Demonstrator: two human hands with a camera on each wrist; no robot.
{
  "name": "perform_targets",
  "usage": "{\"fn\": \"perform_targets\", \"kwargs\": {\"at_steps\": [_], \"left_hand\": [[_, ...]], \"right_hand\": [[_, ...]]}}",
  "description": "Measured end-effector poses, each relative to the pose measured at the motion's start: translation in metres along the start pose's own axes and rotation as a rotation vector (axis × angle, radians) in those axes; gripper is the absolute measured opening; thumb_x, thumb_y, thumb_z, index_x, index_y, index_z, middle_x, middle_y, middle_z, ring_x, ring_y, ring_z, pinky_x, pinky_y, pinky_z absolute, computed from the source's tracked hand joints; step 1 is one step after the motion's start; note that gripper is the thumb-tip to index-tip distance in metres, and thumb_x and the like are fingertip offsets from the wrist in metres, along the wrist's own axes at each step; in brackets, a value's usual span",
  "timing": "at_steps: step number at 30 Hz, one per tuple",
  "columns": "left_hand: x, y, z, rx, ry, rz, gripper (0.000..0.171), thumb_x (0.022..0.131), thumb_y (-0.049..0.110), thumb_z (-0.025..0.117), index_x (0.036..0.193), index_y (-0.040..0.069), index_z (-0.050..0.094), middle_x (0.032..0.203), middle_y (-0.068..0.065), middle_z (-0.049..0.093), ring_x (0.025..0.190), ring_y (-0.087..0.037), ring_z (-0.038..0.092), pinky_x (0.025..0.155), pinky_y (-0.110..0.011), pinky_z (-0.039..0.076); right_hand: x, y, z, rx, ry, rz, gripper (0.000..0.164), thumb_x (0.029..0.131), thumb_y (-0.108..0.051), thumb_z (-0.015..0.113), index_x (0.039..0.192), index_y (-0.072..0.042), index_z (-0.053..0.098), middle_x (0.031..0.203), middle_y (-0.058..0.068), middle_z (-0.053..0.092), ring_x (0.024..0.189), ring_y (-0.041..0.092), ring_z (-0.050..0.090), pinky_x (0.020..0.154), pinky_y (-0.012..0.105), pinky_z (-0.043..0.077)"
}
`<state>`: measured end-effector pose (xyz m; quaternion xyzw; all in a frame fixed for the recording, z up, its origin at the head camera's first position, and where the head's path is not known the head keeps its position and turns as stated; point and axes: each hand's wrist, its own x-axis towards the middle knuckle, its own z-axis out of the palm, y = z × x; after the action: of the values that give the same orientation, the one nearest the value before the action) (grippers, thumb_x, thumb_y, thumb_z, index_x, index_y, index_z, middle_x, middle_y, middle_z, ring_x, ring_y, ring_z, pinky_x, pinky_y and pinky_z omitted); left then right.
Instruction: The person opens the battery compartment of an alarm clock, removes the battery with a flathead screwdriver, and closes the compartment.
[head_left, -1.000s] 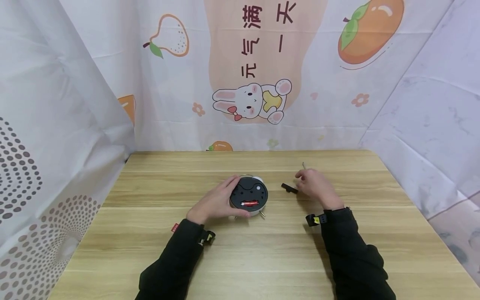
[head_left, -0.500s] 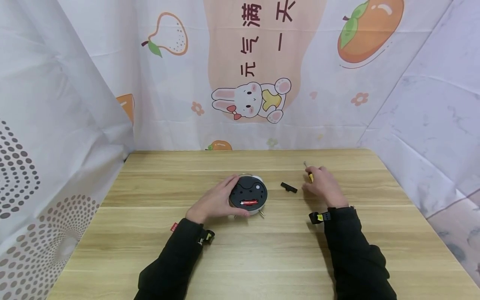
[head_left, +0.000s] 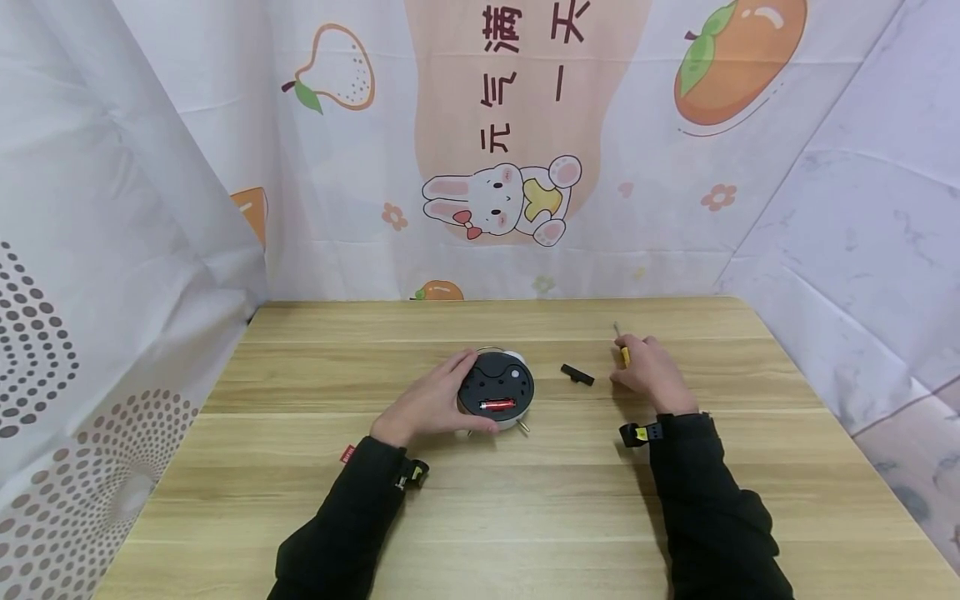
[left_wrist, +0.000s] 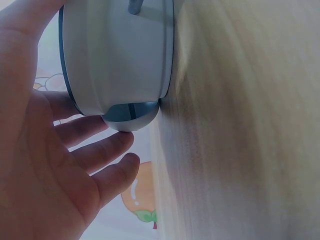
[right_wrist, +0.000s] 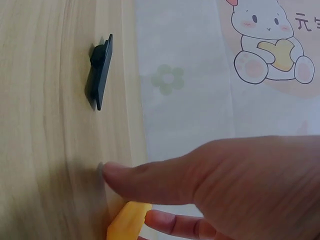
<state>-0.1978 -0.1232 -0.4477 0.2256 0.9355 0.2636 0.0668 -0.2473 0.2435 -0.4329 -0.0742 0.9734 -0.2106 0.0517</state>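
A round alarm clock (head_left: pixel 491 379) has its black back facing up, and a red battery (head_left: pixel 498 406) lies in its uncovered slot. My left hand (head_left: pixel 429 404) grips the clock by its edge, thumb on the near side and fingers on the far side. In the left wrist view, the clock's pale side (left_wrist: pixel 117 55) fills the space beside the palm. My right hand (head_left: pixel 654 375) is at a screwdriver, its yellow handle (right_wrist: pixel 126 222) partly hidden. The right thumb is straight and apart from the handle, while a fingertip is close against it. The screwdriver's shaft (head_left: pixel 617 329) points away.
A small black battery cover (head_left: pixel 577 375) lies on the wooden table (head_left: pixel 517 517) between the clock and my right hand. A printed curtain (head_left: pixel 330 183) hangs behind the table's far edge. A red tag (head_left: pixel 347 454) shows beside the left sleeve.
My right hand has shifted rightward, away from the battery cover, and its fingers have spread. The screwdriver has moved slightly right, and its yellow handle has come into view. The left hand stays on the clock.
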Motion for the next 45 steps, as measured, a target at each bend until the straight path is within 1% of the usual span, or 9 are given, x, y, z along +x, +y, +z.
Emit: {"fn": "perform_targets", "kwargs": {"at_steps": [18, 24, 27, 31, 33, 37, 40, 42, 45], "left_hand": [[-0.001, 0.001, 0.000, -0.004, 0.007, 0.012, 0.126, 0.067, 0.077, 0.079, 0.162, 0.013, 0.026, 0.165, -0.004, 0.027, 0.147, -0.023, 0.033, 0.113, -0.045, 0.037], [0.000, 0.001, 0.001, -0.013, 0.008, 0.008, 0.125, 0.067, 0.075, 0.080, 0.162, 0.013, 0.027, 0.164, -0.004, 0.028, 0.146, -0.023, 0.034, 0.113, -0.045, 0.037], [0.000, 0.001, 0.000, -0.013, 0.012, 0.012, 0.125, 0.067, 0.076, 0.079, 0.162, 0.013, 0.027, 0.164, -0.004, 0.028, 0.146, -0.023, 0.034, 0.112, -0.045, 0.037], [-0.001, 0.001, -0.001, -0.017, 0.015, 0.010, 0.126, 0.066, 0.076, 0.079, 0.162, 0.013, 0.027, 0.164, -0.004, 0.028, 0.146, -0.024, 0.034, 0.112, -0.046, 0.038], [-0.001, 0.001, -0.001, -0.013, 0.010, 0.005, 0.126, 0.067, 0.076, 0.079, 0.162, 0.013, 0.026, 0.165, -0.003, 0.027, 0.146, -0.023, 0.033, 0.112, -0.045, 0.038], [-0.001, 0.001, -0.001, -0.005, 0.003, -0.006, 0.126, 0.067, 0.077, 0.078, 0.162, 0.015, 0.025, 0.165, -0.001, 0.026, 0.146, -0.021, 0.032, 0.113, -0.044, 0.037], [-0.001, 0.001, -0.001, -0.009, 0.003, -0.009, 0.126, 0.066, 0.077, 0.079, 0.162, 0.015, 0.026, 0.165, -0.001, 0.026, 0.146, -0.021, 0.033, 0.113, -0.044, 0.037], [-0.001, 0.002, -0.001, -0.012, 0.002, -0.012, 0.126, 0.066, 0.076, 0.079, 0.162, 0.015, 0.026, 0.165, -0.001, 0.026, 0.146, -0.021, 0.033, 0.113, -0.044, 0.037], [0.000, 0.002, -0.001, -0.015, 0.004, -0.010, 0.126, 0.066, 0.076, 0.079, 0.162, 0.015, 0.026, 0.164, -0.002, 0.027, 0.146, -0.022, 0.033, 0.112, -0.045, 0.037]], "right_hand": [[0.004, 0.000, -0.003, -0.024, -0.087, -0.006, 0.061, 0.088, -0.003, 0.066, 0.143, 0.012, 0.044, 0.131, 0.039, 0.053, 0.106, 0.044, 0.056, 0.093, 0.059, 0.046], [0.001, 0.000, -0.009, -0.015, -0.116, 0.003, 0.062, 0.089, -0.001, 0.059, 0.145, 0.014, 0.040, 0.134, 0.040, 0.050, 0.097, 0.040, 0.057, 0.087, 0.056, 0.048], [0.000, -0.004, -0.015, -0.024, -0.099, -0.005, 0.055, 0.095, -0.005, 0.056, 0.143, 0.017, 0.042, 0.118, 0.036, 0.059, 0.082, 0.033, 0.056, 0.076, 0.051, 0.048], [-0.001, -0.013, -0.021, -0.044, 0.018, -0.064, 0.047, 0.097, -0.008, 0.056, 0.135, 0.018, 0.051, 0.091, 0.024, 0.062, 0.064, 0.023, 0.046, 0.062, 0.042, 0.042], [-0.003, -0.016, -0.024, -0.035, 0.085, -0.093, 0.043, 0.095, -0.005, 0.055, 0.132, 0.018, 0.055, 0.095, 0.026, 0.064, 0.059, 0.021, 0.042, 0.059, 0.039, 0.040], [-0.006, -0.023, -0.027, -0.007, 0.150, -0.117, 0.039, 0.096, -0.004, 0.052, 0.129, 0.016, 0.059, 0.108, 0.033, 0.065, 0.055, 0.021, 0.040, 0.055, 0.035, 0.034], [-0.007, -0.026, -0.028, -0.011, 0.137, -0.126, 0.035, 0.100, -0.009, 0.053, 0.124, 0.014, 0.064, 0.110, 0.032, 0.066, 0.058, 0.022, 0.044, 0.056, 0.034, 0.036], [-0.006, -0.026, -0.027, -0.016, 0.096, -0.129, 0.034, 0.103, -0.012, 0.051, 0.120, 0.012, 0.066, 0.097, 0.026, 0.067, 0.059, 0.021, 0.044, 0.056, 0.034, 0.036], [-0.004, -0.026, -0.026, -0.013, 0.004, -0.110, 0.036, 0.106, -0.016, 0.042, 0.097, 0.007, 0.068, 0.072, 0.012, 0.055, 0.057, 0.019, 0.039, 0.057, 0.034, 0.033]]}}
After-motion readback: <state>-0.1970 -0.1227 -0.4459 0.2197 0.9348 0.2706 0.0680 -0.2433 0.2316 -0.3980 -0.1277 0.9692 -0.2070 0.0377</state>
